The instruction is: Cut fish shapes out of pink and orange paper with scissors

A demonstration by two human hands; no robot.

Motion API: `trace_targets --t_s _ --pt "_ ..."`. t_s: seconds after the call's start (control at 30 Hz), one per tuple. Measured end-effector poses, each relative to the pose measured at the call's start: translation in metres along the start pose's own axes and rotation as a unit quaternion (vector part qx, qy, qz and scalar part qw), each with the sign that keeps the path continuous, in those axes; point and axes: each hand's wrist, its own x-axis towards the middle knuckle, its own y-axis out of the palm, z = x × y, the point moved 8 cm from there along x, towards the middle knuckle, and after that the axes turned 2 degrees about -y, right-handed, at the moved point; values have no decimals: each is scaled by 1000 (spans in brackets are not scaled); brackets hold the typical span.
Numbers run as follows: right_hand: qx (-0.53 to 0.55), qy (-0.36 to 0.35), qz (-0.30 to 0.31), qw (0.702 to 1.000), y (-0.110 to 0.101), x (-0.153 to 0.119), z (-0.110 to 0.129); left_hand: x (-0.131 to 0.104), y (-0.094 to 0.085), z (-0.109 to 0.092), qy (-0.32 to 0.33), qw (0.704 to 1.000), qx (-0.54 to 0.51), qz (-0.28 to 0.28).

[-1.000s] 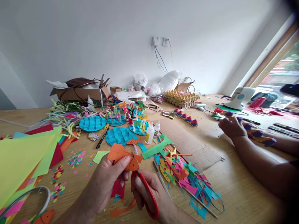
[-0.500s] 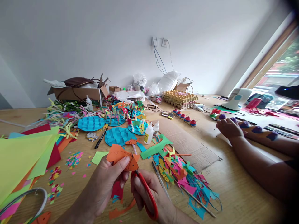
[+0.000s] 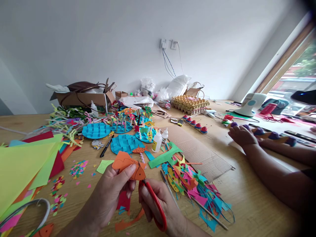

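Note:
An orange paper piece [image 3: 127,165] with a drawn fish outline is pinched between the thumb and fingers of my left hand [image 3: 111,191]. My right hand [image 3: 163,200] grips red-handled scissors [image 3: 158,205], whose blades meet the lower right edge of the paper near the fish's head. Beneath my hands lie a red paper piece [image 3: 124,199] and an orange scrap [image 3: 128,223]. Just beyond them are a spotted orange fish [image 3: 140,149] and blue paper discs [image 3: 127,144].
Colored sheets [image 3: 22,164] lie left, paper scraps [image 3: 185,181] right of my hands. Glue bottles [image 3: 157,141] stand by cardboard [image 3: 197,151]. Another person's hands [image 3: 243,136] hold a painted egg-carton strip [image 3: 273,135] at right. Egg trays [image 3: 190,104] sit farther back.
A small sliver at the paper's right edge beside the scissors no longer sticks out. The other person's painted strip has shifted slightly upward and right.

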Motion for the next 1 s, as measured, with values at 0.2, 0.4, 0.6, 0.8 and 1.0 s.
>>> trace_targets --t_s 0.2,0.4,0.6,0.8,1.0 --pt "-15 9 1 1000 0 0 1 0 -1 -1 0 1000 7 -4" --pt "-46 27 -6 999 -2 0 1 -1 -3 -3 -1 1000 12 -12" --pt "-73 16 3 997 -1 2 4 0 -5 -5 -3 1000 -1 -28" --pt "-120 -10 -17 993 -6 3 7 -1 -7 -8 -1 999 -14 -49" --pt "-132 -4 -14 991 -6 2 9 0 -6 -8 13 999 -1 -35"
